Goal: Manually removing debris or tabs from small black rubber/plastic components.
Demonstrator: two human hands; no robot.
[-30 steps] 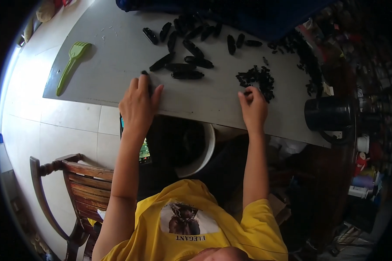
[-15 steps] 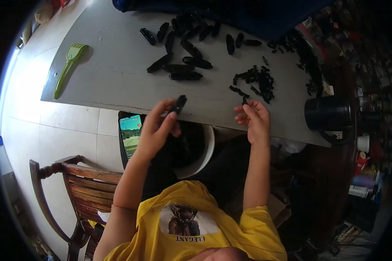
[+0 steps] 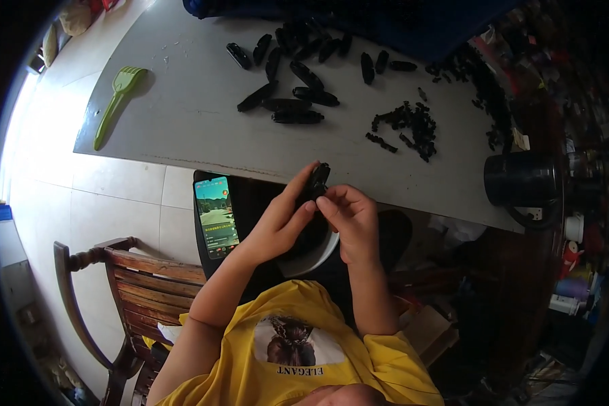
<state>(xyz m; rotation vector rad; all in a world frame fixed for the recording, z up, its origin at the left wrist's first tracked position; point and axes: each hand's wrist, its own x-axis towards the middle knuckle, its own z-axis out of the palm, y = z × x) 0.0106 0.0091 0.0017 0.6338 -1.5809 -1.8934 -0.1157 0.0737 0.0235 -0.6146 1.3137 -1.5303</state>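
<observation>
My left hand [image 3: 275, 229] is closed around a glossy black oblong plastic part [image 3: 320, 174], held up just off the table's near edge. My right hand [image 3: 356, 218] meets it at the lower end, thumb and fingertips pinched together. Whatever sits in that pinch is hidden by the fingers. Beyond my hands lie several similar black oblong parts [image 3: 298, 118], loosely scattered with a denser cluster behind. A heap of small black pieces [image 3: 423, 132] rests to their right. Under my hands, a container with a white rim [image 3: 327, 252] shows in part, its inside dark.
A green fork-ended tool [image 3: 117, 105] lies on the grey table [image 3: 189, 122] at left. At right stands a black mug-like vessel [image 3: 517, 179], with more black bits [image 3: 497, 111] behind. Below the table edge is a lit phone [image 3: 216, 213]; a wooden chair [image 3: 152, 274] stands at left.
My right hand has moved left from beside the small pieces, bringing a small black piece to the oblong part. My left hand has shifted right, and the hands now meet.
</observation>
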